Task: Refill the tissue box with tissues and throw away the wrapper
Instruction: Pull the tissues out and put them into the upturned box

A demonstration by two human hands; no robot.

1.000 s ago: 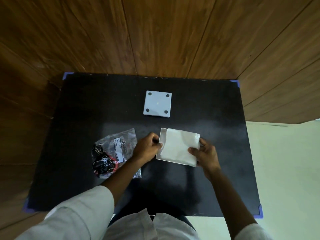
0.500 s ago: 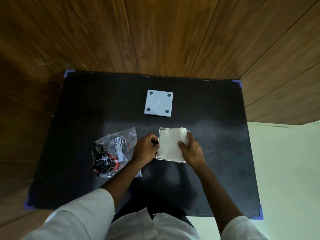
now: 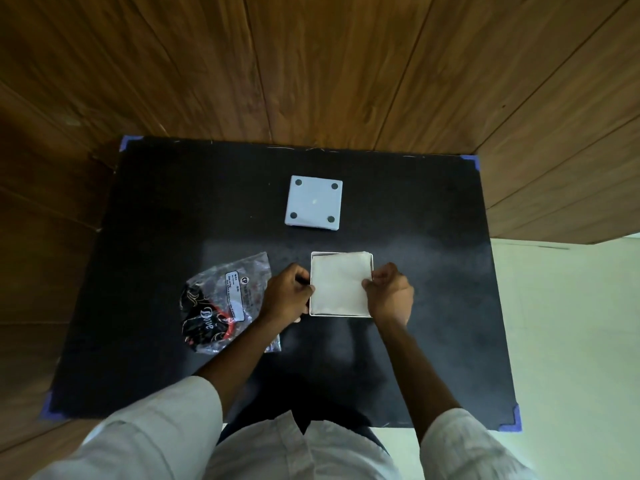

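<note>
A square white tissue box (image 3: 341, 315) stands open on the black table (image 3: 173, 209), near the middle. White tissues (image 3: 339, 284) fill it level with the rim. My left hand (image 3: 286, 295) grips the box's left wall. At the right wall my right hand (image 3: 389, 293) is closed, its fingertips on the right edge of the tissues. The box's white lid (image 3: 314, 203), with four dark round feet, lies farther back. A clear plastic wrapper (image 3: 221, 303) with black and red print lies flat left of my left hand.
Wooden panelling surrounds the table at the back and on the left. A pale floor (image 3: 568, 341) runs along the right side. Blue tape marks the table's corners.
The tissues have gone from lying tilted over the box to sitting flat inside it. My right hand moved from the middle of the tissues to the box's right wall.
</note>
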